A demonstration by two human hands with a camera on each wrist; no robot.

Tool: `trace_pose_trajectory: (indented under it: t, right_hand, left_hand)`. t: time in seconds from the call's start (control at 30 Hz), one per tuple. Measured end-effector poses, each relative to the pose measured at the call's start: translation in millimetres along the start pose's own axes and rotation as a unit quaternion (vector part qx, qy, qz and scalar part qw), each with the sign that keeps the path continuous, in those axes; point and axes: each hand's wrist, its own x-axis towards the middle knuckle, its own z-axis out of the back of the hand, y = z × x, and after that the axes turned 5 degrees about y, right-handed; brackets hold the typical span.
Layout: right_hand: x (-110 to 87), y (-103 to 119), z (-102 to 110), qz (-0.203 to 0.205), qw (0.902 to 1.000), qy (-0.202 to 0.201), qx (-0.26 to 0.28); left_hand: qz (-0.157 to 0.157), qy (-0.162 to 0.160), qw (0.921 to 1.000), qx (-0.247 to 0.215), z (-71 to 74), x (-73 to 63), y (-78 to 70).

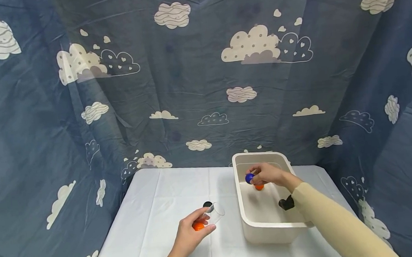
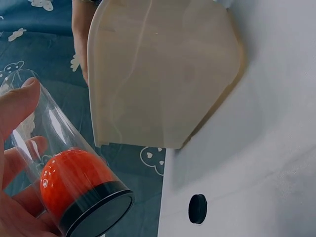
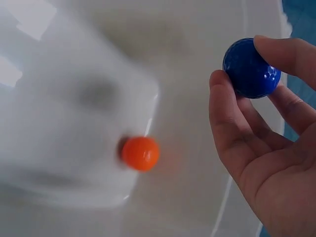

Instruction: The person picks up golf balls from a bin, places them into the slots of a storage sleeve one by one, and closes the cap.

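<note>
My left hand (image 1: pixel 192 228) grips a clear plastic tube (image 2: pixel 59 116) with a black end cap, held tilted above the table. Inside it, against the cap, sits an orange ball (image 2: pixel 74 177). Over the white bin (image 1: pixel 241 205), my right hand (image 1: pixel 267 174) pinches a dimpled blue golf ball (image 3: pixel 251 68) between thumb and fingers. Below that hand, another orange ball (image 3: pixel 140 153) lies on the bin floor beside the wall. A loose round black cap (image 2: pixel 198 209) rests on the white table near the left hand.
A black object (image 1: pixel 286 203) lies in the bin by its right side, partly covered by the right sleeve (image 1: pixel 332 219). The white-covered table (image 1: pixel 162 225) meets dark blue cloud-print curtains (image 1: pixel 189 82) at the back and both sides.
</note>
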Motion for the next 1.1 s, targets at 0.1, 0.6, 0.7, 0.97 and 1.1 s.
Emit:
trace_pose_trajectory:
  t: [0.1,0.6,0.7,0.97,1.1]
  right_hand:
    - [-8.6,10.4,-3.3,0.015,0.9999,-0.001,-0.005]
    - [-57.0,52.0,-21.4,0.095,0.9951,0.01,-0.024]
    - [-65.2,57.6,-26.6,0.106,0.9939,0.006,-0.03]
    - [-81.5,66.1,-44.1,0.131,0.9906,-0.015,-0.037]
    - [-85.2,68.6,-56.1,0.152,0.9869,-0.024,-0.048]
  left_hand:
    - [0.005,0.0,1.0,-0.001,-1.3,-0.3,-0.5]
    - [0.008,-0.01,0.9999,0.003,-1.5,-1.9,-3.7]
    - [0.009,-0.012,0.9999,0.002,-1.9,-1.9,-5.4]
    - [0.047,-0.02,0.9986,0.013,-3.2,-4.6,-15.8]
    - [0.052,-0.023,0.9983,0.01,-2.6,-6.0,-34.2]
